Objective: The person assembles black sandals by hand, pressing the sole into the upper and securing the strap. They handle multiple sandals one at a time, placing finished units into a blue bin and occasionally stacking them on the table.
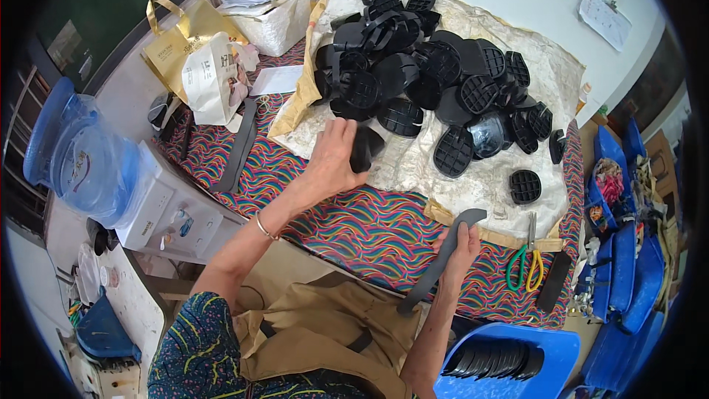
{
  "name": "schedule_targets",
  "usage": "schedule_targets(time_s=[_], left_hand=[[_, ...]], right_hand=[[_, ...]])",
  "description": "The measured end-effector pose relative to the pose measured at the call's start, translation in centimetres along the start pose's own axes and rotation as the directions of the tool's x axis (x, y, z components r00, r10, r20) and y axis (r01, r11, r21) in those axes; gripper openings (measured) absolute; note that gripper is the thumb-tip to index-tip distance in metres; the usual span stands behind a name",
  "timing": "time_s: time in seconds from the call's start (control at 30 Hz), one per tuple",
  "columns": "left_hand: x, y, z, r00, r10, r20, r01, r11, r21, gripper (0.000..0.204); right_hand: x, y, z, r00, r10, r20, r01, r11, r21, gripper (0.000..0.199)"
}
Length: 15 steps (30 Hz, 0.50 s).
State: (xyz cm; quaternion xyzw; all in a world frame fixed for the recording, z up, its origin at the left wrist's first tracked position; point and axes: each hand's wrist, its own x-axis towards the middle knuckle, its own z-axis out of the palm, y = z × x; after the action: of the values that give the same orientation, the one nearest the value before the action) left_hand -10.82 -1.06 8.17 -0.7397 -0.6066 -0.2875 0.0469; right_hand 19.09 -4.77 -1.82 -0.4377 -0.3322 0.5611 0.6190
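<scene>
My left hand [332,157] is closed around a smooth black rounded piece [368,146] at the near edge of a pale sack sheet [402,166]. In my right hand [461,253] is a long, curved dark grey strip [434,270], pinched near its upper end; the lower end hangs over the table edge above my lap. Beyond my hands lies a heap of black heel-shaped pieces [401,117], several showing a grid pattern. Scissors [529,262] with one green and one yellow handle lie to the right of my right hand.
A patterned cloth [325,214] covers the table. Below its right edge stands a blue bin [557,347] holding a row of black pieces [495,358]. To the left are a water dispenser [173,210], paper bags [210,77] and another grey strip [240,148]. A dark bar [554,281] lies by the scissors.
</scene>
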Motion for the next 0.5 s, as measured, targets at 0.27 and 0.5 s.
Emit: schedule_targets(time_s=[0.27,0.5], left_hand=[[4.5,-4.5,-3.1,0.944,0.01,0.33,0.037,0.99,-0.134,0.1],[3.7,-7.0,-3.3,0.578,-0.118,0.807,0.501,0.832,-0.238,0.076]], right_hand=[[-0.1,0.1,0.0,0.999,-0.022,0.023,0.021,0.999,0.038,0.016],[0.4,0.5,-0.2,0.998,-0.04,0.039,0.039,0.999,0.019,0.015]])
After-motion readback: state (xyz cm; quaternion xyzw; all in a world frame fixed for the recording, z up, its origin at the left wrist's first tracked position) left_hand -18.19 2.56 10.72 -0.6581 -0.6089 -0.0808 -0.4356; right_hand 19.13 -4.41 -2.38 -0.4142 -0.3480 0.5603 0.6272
